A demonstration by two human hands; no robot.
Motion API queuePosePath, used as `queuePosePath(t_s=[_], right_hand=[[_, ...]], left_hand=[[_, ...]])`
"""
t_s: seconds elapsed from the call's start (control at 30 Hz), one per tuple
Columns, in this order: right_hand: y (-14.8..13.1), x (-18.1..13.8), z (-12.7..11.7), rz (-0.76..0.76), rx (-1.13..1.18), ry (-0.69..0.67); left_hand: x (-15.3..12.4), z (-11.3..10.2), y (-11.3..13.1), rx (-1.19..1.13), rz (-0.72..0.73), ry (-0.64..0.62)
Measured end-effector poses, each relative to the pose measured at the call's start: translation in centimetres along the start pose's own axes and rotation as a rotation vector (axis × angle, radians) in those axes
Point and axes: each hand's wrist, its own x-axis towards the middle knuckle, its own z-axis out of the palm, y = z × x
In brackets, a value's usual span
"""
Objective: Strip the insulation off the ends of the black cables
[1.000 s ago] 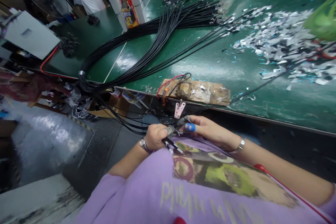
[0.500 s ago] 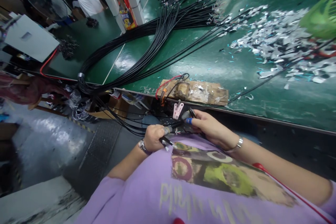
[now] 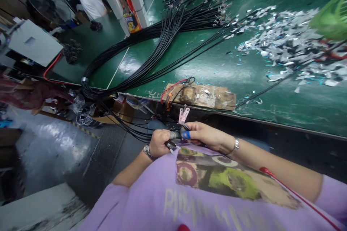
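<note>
My left hand (image 3: 159,142) is closed around several black cables (image 3: 130,129) in front of my purple shirt. Short cable ends (image 3: 171,147) with pale tips stick out below its fingers. Grey covers wrap the fingertips. My right hand (image 3: 207,135), with blue tape (image 3: 185,135) round a digit, is pinched against the left fingertips. A dark cable piece (image 3: 185,127) shows at its fingers, mostly hidden. A pink clothes peg (image 3: 184,114) stands just beyond, at the bench edge.
A wooden block (image 3: 211,95) with a red wire loop lies on the edge of the green bench (image 3: 284,112). Behind are a long cable bundle (image 3: 159,50), a heap of foil scraps (image 3: 287,39) and a green basket (image 3: 330,18). A person (image 3: 92,3) sits far left.
My right hand has moved left and slightly down, bringing its fingertips against the left ones. The dark piece that stuck up from it is now lower. My left hand stays nearly still.
</note>
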Motion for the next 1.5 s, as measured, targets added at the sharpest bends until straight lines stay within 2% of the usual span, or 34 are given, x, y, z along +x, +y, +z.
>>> queuePosePath(t_s=[0.13,0.33,0.47,0.63,0.9,1.27,1.5], right_hand=[[0.3,-0.3,0.1,-0.086,-0.092,0.085],[0.4,-0.7,-1.1,-0.196,-0.073,0.180],[-0.7,0.2,-0.7,-0.201,0.048,0.153],[-1.9,1.1,0.2,-0.187,0.221,0.180],[-2.0,1.1,0.5,-0.184,0.408,0.216],[-1.9,1.4,0.7,-0.217,0.382,0.228],[-1.8,1.5,0.6,-0.226,0.346,0.219]], left_hand=[[-0.3,-0.2,0.1,-0.022,-0.073,-0.010],[-0.6,-1.0,0.7,-0.029,-0.272,0.088],[-0.1,-0.7,0.7,0.001,-0.277,0.170],[0.4,0.0,0.3,-0.011,-0.345,0.178],[0.4,0.5,0.0,-0.009,-0.347,0.152],[0.4,0.8,-0.2,-0.001,-0.273,0.175],[0.5,0.9,-0.2,-0.006,-0.290,0.162]])
